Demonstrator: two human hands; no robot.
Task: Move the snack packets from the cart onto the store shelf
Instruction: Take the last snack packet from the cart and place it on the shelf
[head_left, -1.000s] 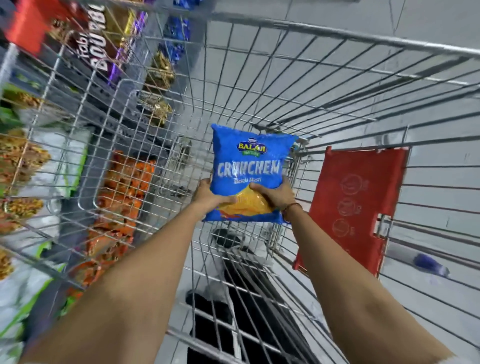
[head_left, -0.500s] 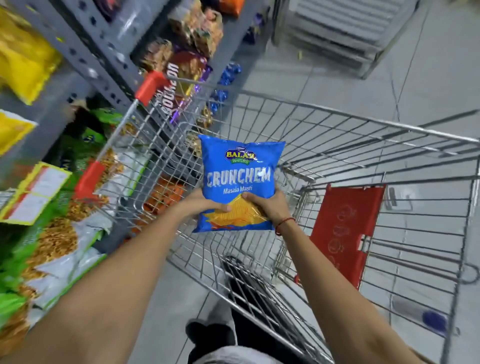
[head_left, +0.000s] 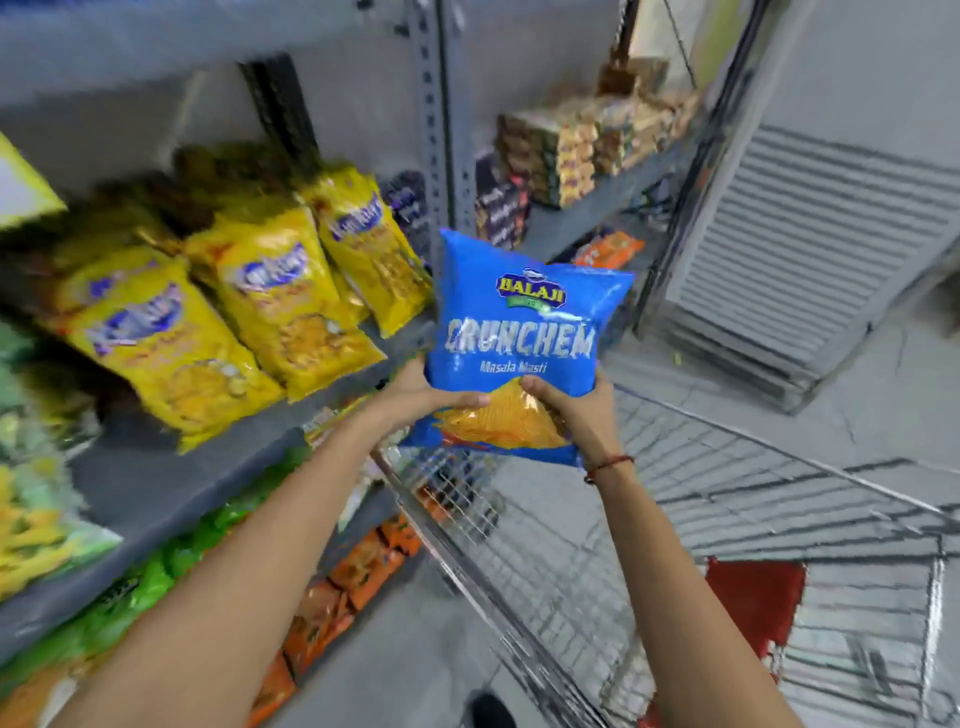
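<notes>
A blue Balaji Crunchem snack packet (head_left: 519, 332) is upright in the air, held by both hands at its lower corners. My left hand (head_left: 415, 395) grips the lower left, my right hand (head_left: 576, 410) the lower right. The packet hovers above the left rim of the wire cart (head_left: 675, 519), just right of the grey store shelf (head_left: 171, 483). Yellow snack bags (head_left: 270, 301) lean in a row on that shelf to the packet's left. Inside the cart I see no other packets; the view is blurred.
Green packets (head_left: 156, 571) and orange packets (head_left: 363, 566) fill the lower shelves. A perforated grey upright post (head_left: 439, 130) divides the shelving; boxed goods (head_left: 571, 145) sit beyond it. The cart's red seat flap (head_left: 753, 597) is lower right. Stacked grey slatted panels (head_left: 810, 260) lie on the floor behind.
Both hands lifted the blue packet up out of the cart and toward the shelf at left. The view swung upward, so the shelf with yellow bags now fills the left side.
</notes>
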